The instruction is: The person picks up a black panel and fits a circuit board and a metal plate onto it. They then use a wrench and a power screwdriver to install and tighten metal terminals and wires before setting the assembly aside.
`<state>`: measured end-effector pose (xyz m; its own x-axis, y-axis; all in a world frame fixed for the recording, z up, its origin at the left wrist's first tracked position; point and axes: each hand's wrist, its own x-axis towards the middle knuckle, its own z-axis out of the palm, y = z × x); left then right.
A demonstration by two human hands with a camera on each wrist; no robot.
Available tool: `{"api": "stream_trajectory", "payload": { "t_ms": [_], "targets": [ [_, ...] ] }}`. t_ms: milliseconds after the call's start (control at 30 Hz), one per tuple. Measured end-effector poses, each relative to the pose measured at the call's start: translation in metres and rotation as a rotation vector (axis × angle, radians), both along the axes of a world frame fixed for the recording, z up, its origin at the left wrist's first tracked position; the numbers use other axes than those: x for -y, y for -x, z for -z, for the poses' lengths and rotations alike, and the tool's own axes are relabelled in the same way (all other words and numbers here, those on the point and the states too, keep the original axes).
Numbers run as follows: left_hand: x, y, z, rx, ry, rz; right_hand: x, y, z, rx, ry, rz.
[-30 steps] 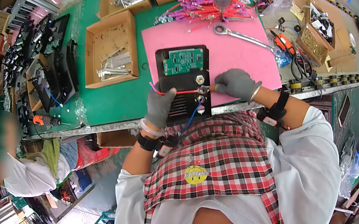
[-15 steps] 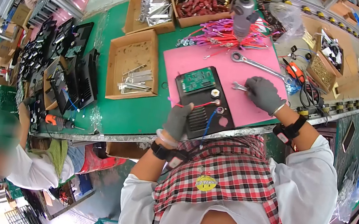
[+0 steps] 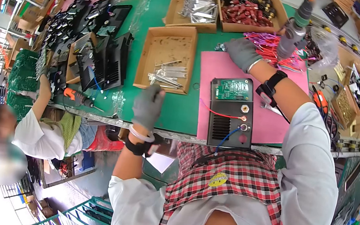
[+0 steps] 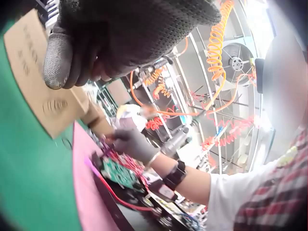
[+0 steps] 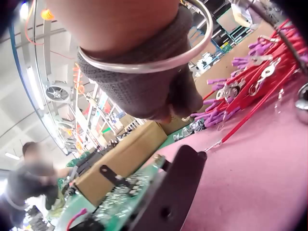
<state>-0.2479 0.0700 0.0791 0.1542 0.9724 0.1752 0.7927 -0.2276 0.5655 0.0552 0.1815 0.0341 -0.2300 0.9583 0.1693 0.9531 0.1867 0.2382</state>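
My gloved left hand (image 3: 147,109) hovers at the front edge of the cardboard tray (image 3: 144,58), where metal brackets (image 3: 170,74) lie. Its fingers hang loosely bent, and nothing shows in them. My gloved right hand (image 3: 241,54) reaches over small silver metal parts (image 5: 192,127) at the left end of a pile of red and purple wires (image 3: 273,47). Its fingertips are partly hidden, so I cannot tell whether they pinch a part. The black panel (image 3: 220,105) carries a green circuit board (image 3: 231,89), a red wire (image 3: 223,115) and a blue wire (image 3: 228,138). A wrench (image 3: 271,108) shows beside my right forearm.
A power screwdriver (image 3: 292,38) hangs over the wires. Boxes of brackets (image 3: 201,8) and red parts (image 3: 243,13) stand at the back. Black panels (image 3: 113,64) and an orange drill (image 3: 70,93) lie left, near another person (image 3: 45,137). Scissors (image 3: 329,124) lie right.
My right hand has laid down the wrench and moved left and away to the small metal parts. My left hand has let go of the red wire and moved left towards the bracket tray.
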Motion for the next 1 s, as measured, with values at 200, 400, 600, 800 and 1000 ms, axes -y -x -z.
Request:
{"api": "stream_trajectory", "payload": {
  "t_ms": [200, 400, 600, 800, 1000],
  "targets": [
    [-0.055, 0.011, -0.05, -0.273, -0.151, 0.089, -0.01, -0.001, -0.01, -0.187, 0.183, -0.027],
    [-0.157, -0.033, -0.074, -0.4, -0.048, 0.216, -0.019, -0.003, 0.017, -0.221, 0.097, -0.042],
    [-0.237, -0.122, -0.045, -0.636, -0.154, 0.171, 0.0, -0.008, -0.009, -0.288, 0.141, -0.113],
    [-0.258, -0.142, -0.007, -0.75, -0.188, 0.139, 0.049, -0.026, -0.049, -0.909, 0.25, -0.213],
    [-0.251, -0.134, -0.013, -0.806, -0.379, 0.194, 0.096, -0.06, -0.061, -1.612, 0.592, 0.004]
  ]
}}
